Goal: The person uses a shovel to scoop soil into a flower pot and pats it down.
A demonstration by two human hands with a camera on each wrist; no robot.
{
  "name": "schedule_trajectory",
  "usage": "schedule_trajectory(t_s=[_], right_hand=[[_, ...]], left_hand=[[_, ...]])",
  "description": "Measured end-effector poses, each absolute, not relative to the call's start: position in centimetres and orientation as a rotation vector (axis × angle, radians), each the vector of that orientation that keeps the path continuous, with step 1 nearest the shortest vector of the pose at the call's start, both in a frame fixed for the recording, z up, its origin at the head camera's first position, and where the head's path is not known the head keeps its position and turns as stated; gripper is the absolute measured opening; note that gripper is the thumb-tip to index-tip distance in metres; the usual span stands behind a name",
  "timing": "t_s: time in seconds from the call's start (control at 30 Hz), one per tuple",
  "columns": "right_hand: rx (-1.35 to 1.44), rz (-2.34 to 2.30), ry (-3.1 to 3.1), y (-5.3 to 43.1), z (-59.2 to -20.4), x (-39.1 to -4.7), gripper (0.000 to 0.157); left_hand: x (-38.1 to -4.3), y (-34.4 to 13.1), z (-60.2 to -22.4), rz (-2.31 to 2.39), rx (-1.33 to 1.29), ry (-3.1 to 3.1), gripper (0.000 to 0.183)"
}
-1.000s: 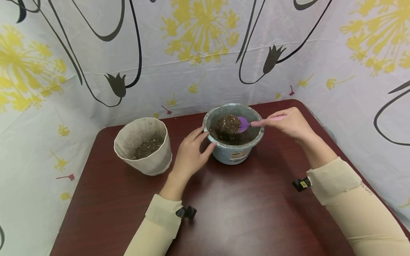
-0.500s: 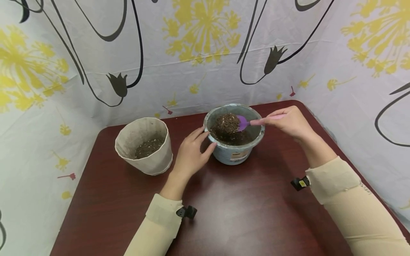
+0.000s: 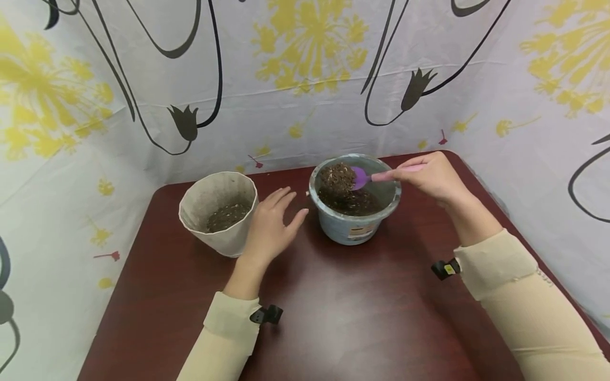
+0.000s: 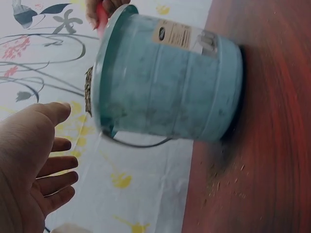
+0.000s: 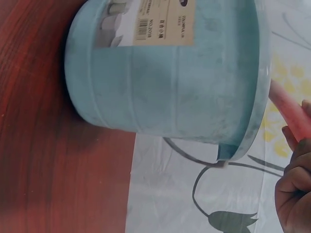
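A small purple trowel [image 3: 360,178] with a pink handle is gripped by my right hand [image 3: 432,174], also seen in the right wrist view holding the handle [image 5: 291,109]. Its blade carries a heap of dark soil [image 3: 337,179] over the blue bucket [image 3: 350,227], in which more soil lies. My left hand [image 3: 270,225] is apart from the bucket, fingers extended, between it and the white pot [image 3: 224,241]. Some soil [image 3: 229,217] lies in the bottom of that pot, part of which the left hand hides.
Both containers stand on a dark red table [image 3: 333,312], near its back edge. Behind hangs a patterned cloth [image 3: 295,63] with yellow and grey flowers. A few crumbs [image 4: 223,182] lie on the table beside the bucket in the left wrist view.
My left hand has let go of the bucket's rim and moved left toward the white pot. The loaded trowel has risen slightly above the soil in the bucket.
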State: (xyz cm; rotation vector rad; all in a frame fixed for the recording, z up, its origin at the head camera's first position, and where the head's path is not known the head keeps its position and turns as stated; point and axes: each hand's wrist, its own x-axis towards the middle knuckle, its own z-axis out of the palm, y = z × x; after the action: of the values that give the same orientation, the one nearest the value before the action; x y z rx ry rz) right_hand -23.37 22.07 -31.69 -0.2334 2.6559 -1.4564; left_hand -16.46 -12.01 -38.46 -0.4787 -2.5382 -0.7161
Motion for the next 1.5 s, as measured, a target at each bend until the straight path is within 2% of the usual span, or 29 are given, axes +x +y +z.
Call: schedule_trajectory(t_s=[0.67,1.2,1.5], right_hand=[[-0.266,-1.422,2.657,17.5,-30.2,-24.8,0.036],[-0.364,-1.481,2.574,11.6,-29.8,-25.9,0.030],[-0.447,-1.491,2.500,7.2,-29.8,-26.4,0.029]], left_hand=[[-14.9,-17.2,-37.2,-0.676,-0.330,-2.543,0.044],[-13.5,-21.1,-37.4,-0.649,-0.288,-2.470,0.041],[-12.3,-23.9,-37.5,-0.586,-0.150,-2.506,0.041]])
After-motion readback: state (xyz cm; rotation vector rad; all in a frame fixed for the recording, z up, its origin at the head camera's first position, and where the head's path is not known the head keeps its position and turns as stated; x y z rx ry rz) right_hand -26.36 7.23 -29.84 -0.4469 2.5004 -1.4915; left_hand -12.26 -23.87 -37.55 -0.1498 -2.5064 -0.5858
